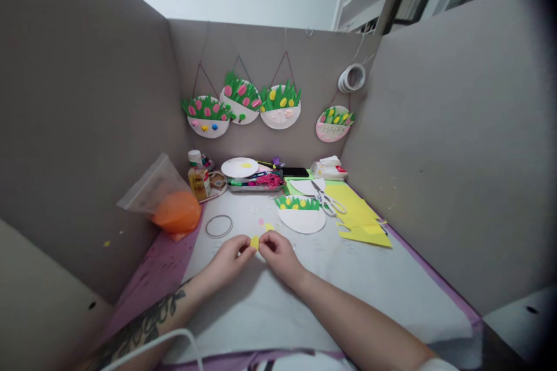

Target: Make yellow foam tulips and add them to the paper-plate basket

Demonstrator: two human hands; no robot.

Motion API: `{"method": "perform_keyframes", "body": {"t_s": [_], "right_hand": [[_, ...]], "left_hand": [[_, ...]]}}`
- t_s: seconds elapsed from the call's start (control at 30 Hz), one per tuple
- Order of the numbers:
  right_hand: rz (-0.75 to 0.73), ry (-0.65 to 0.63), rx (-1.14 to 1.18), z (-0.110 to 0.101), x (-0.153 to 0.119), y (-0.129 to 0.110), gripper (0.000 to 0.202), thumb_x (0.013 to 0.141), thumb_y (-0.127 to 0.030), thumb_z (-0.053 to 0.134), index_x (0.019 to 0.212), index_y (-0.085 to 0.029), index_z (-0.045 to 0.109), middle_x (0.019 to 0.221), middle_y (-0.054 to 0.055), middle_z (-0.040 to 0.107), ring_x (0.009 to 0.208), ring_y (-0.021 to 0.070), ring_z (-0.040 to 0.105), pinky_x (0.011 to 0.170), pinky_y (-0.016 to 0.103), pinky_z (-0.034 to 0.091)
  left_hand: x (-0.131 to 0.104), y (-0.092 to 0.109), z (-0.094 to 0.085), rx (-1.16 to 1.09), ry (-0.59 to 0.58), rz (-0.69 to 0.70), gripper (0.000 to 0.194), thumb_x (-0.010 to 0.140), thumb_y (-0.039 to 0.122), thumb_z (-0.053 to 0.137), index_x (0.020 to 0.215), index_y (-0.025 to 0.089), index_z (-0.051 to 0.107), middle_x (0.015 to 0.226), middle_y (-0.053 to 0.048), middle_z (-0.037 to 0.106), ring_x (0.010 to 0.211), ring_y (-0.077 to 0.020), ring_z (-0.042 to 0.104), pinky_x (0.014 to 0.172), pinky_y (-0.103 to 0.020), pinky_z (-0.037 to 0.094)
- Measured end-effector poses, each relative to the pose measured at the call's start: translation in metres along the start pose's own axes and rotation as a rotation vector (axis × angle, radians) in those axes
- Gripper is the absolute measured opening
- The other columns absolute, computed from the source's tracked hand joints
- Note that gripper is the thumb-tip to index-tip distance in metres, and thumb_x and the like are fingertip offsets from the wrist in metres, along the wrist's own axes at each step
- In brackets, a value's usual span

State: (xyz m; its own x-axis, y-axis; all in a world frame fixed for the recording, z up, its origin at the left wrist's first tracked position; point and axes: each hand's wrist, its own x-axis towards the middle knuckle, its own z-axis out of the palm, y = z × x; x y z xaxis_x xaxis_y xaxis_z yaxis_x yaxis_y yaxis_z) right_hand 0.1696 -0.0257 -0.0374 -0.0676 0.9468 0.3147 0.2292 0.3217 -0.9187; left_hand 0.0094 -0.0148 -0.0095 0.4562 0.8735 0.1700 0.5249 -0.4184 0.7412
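A small piece of yellow paper is pinched between my two hands, low over the white table cover. My left hand has thumb and fingertips closed on its left side. From the right, my right hand grips the other edge with its fingertips. Just beyond my fingers lie small yellow paper scraps and a pink paper bit. A white paper plate piece with green paper grass and yellow ovals lies flat behind my right hand.
White-handled scissors rest beside yellow paper sheets at right. A wire-like ring, a glue bottle and a bag with orange contents stand left. Behind is a tray of supplies. Decorated plates hang on the grey partition.
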Motion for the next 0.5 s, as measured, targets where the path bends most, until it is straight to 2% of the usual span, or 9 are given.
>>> {"method": "perform_keyframes", "body": {"t_s": [0.17, 0.27, 0.33, 0.4, 0.43, 0.5], "right_hand": [[-0.003, 0.010, 0.003, -0.003, 0.003, 0.004, 0.006, 0.072, -0.019, 0.052, 0.067, -0.017, 0.056, 0.065, -0.002, 0.051, 0.061, 0.0107, 0.045, 0.058, 0.022, 0.037], [0.025, 0.037, 0.053, -0.010, 0.008, 0.003, 0.008, 0.072, -0.021, 0.052, 0.066, -0.016, 0.055, 0.062, -0.003, 0.050, 0.058, 0.0101, 0.044, 0.056, 0.022, 0.037], [0.070, 0.085, 0.100, -0.015, 0.011, 0.003, 0.010, 0.072, -0.023, 0.052, 0.066, -0.016, 0.055, 0.059, -0.004, 0.049, 0.055, 0.0097, 0.042, 0.054, 0.022, 0.036], [0.114, 0.141, 0.123, -0.019, 0.014, 0.003, 0.011, 0.071, -0.024, 0.053, 0.065, -0.016, 0.055, 0.056, -0.004, 0.047, 0.053, 0.0096, 0.041, 0.052, 0.023, 0.036], [0.128, 0.161, 0.119, -0.020, 0.016, 0.003, 0.011, 0.071, -0.024, 0.053, 0.065, -0.016, 0.055, 0.055, -0.004, 0.047, 0.053, 0.0098, 0.041, 0.053, 0.023, 0.037], [0.134, 0.160, 0.071, -0.020, 0.017, 0.005, 0.011, 0.071, -0.023, 0.052, 0.064, -0.016, 0.057, 0.057, -0.004, 0.050, 0.055, 0.0105, 0.043, 0.054, 0.024, 0.039]], "left_hand": [[0.002, -0.003, 0.001, 0.041, 0.004, 0.018, 0.025, 0.079, 0.035, 0.044, 0.066, 0.017, 0.055, 0.064, 0.000, 0.054, 0.062, -0.0139, 0.048, 0.055, -0.023, 0.033], [0.006, -0.002, -0.014, 0.081, 0.013, 0.023, 0.022, 0.079, 0.032, 0.044, 0.074, 0.017, 0.059, 0.071, -0.003, 0.060, 0.068, -0.0159, 0.052, 0.060, -0.025, 0.037], [0.009, -0.004, -0.031, 0.234, 0.062, -0.013, 0.022, 0.080, 0.030, 0.043, 0.075, 0.017, 0.060, 0.074, -0.004, 0.061, 0.070, -0.0170, 0.054, 0.062, -0.025, 0.038], [0.013, -0.009, -0.049, 0.478, 0.108, -0.120, 0.020, 0.081, 0.027, 0.043, 0.077, 0.018, 0.060, 0.081, -0.007, 0.062, 0.074, -0.0181, 0.055, 0.063, -0.026, 0.037], [0.014, -0.013, -0.056, 0.590, 0.106, -0.202, 0.020, 0.081, 0.025, 0.043, 0.077, 0.017, 0.061, 0.084, -0.008, 0.062, 0.074, -0.0188, 0.055, 0.062, -0.027, 0.037], [0.017, -0.022, -0.063, 0.718, 0.032, -0.271, 0.019, 0.080, 0.022, 0.045, 0.082, 0.015, 0.062, 0.092, -0.011, 0.060, 0.075, -0.0197, 0.057, 0.062, -0.028, 0.037]]}}
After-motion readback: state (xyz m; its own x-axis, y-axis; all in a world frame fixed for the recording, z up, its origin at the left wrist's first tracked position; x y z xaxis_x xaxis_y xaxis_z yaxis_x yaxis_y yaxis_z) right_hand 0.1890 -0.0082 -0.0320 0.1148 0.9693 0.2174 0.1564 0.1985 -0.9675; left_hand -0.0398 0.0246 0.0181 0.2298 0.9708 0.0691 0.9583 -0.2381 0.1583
